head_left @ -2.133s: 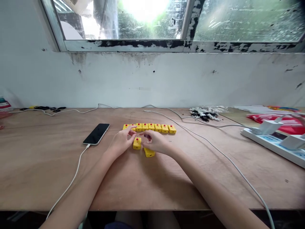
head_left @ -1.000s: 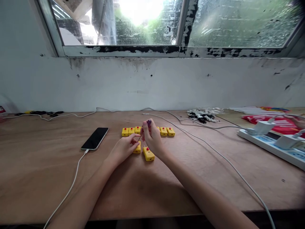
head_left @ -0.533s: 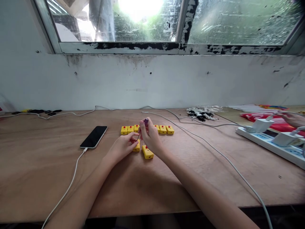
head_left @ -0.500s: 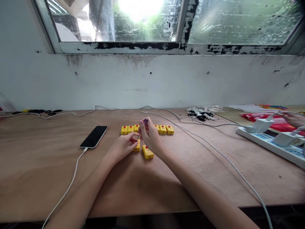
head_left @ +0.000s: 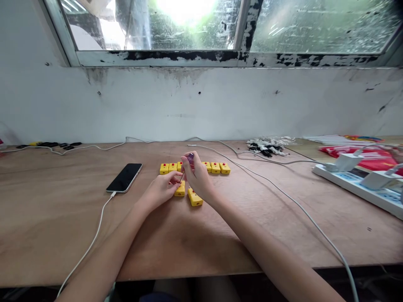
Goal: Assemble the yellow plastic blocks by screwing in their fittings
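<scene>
From my remote seat I'm looking down through the head camera at a plywood workbench point(head_left: 63, 218). The right hand point(head_left: 199, 179) is closed, gripping a slim screwdriver with a translucent purple handle point(head_left: 190, 158) in its fingertips. The tool's long axis is tilted: the handle is at the top, and the thin metal shaft slants down and to the left, with its tip ending just beside the left hand's fingers point(head_left: 175, 176). The left hand point(head_left: 160, 192) is curled, with thumb and fingers drawn together near that tip, but I can't tell whether it is gripping anything small there.

Below the tip lies a yellow rectangular plastic block with a red dot point(head_left: 180, 190), nearly square to the bench edge. Just to its right, a matching yellow block point(head_left: 195, 197) sits angled, its long axis running from upper left to lower right. Behind the hands, a row of similar yellow blocks point(head_left: 215, 168) runs left to right, its middle hidden by the right hand.

A black smartphone point(head_left: 124, 178) lies left of the hands, with a white charging cable point(head_left: 93, 243) trailing toward me. A white power strip point(head_left: 352, 186) sits at far right, and a bundle of black and white cables point(head_left: 267, 147) lies along the back.
</scene>
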A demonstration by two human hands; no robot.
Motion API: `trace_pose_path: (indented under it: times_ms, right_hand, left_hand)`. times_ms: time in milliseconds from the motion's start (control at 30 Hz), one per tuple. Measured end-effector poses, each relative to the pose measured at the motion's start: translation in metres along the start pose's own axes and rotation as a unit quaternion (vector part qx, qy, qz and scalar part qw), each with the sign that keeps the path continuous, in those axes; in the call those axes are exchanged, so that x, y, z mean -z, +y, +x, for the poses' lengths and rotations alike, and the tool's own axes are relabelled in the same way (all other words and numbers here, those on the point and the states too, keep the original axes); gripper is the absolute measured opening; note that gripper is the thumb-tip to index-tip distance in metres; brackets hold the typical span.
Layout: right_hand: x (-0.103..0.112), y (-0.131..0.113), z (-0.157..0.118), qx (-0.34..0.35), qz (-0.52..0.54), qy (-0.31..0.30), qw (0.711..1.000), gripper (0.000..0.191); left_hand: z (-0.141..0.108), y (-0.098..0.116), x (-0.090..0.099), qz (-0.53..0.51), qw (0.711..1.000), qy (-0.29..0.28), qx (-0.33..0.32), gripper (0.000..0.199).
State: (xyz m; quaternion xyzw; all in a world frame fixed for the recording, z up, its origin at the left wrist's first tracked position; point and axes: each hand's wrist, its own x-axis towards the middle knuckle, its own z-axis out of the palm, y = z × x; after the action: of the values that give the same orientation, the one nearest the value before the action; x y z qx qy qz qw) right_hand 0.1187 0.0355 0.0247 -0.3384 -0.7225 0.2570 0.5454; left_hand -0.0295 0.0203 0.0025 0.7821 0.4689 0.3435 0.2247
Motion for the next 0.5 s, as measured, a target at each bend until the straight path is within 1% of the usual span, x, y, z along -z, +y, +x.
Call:
trace_pose_path:
  times_ms: [133,267,433,500]
  right_hand:
    - [0.0003,0.0003,0.0002,0.001,0.008,0.008,1.000,0.022]
    - [0.0000,0.0003,-0.0005,-0.008,-0.005,0.002,1.000,0.022]
    - [-0.0005,-0.0010,-0.0010,-0.010,-0.015,-0.005,1.000,0.022]
    - [0.0000,-0.0020,-0.0009,-0.002,-0.022,-0.006,1.000,0.022]
  left_hand:
    - [-0.0005,0.0012,0.0007,0.007,1.000,0.000,0.012,0.026]
    - [-0.0016,0.0035,0.0011,0.027,0.999,-0.011,0.021,0.025]
    - [-0.0025,0.0090,0.0041,0.054,0.998,-0.013,0.013,0.023]
    - [-0.0021,0.0094,0.0059,0.055,0.998,-0.009,0.013,0.025]
